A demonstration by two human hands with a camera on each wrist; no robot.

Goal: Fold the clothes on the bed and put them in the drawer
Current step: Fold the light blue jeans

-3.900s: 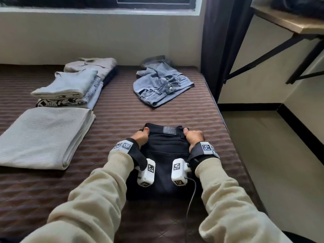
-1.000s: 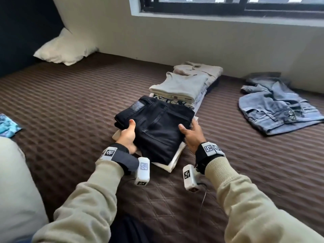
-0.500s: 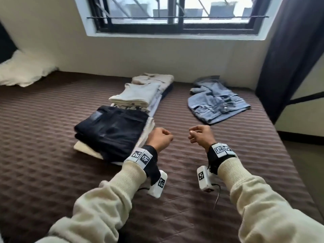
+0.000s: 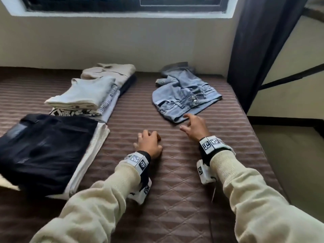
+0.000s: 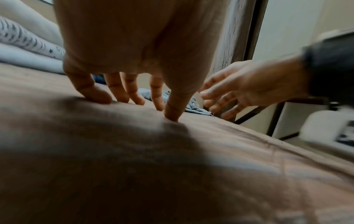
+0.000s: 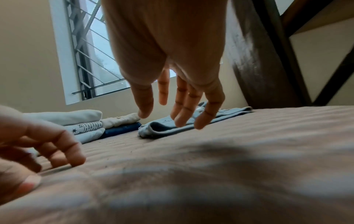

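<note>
From the head view I see folded black jeans [image 4: 45,148] on the near-left stack. My left hand [image 4: 149,143] presses bent fingertips [image 5: 99,97] into the bed [image 4: 175,199], holding nothing; only the wrist views show that. My right hand [image 4: 194,128], fingers spread, hovers just short of the crumpled blue jeans [image 4: 184,97] at far right.

Both hands have left the folded black jeans [image 4: 43,148]; the right hand [image 4: 194,128] now reaches toward the blue jeans [image 4: 184,95]

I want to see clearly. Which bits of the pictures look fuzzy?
Head view: the folded black jeans smear at the left edge. Left wrist view: the brown quilted bed cover near the lens is a soft blur. Right wrist view: the same, while the crumpled light-blue denim jeans stay fairly sharp.
</note>
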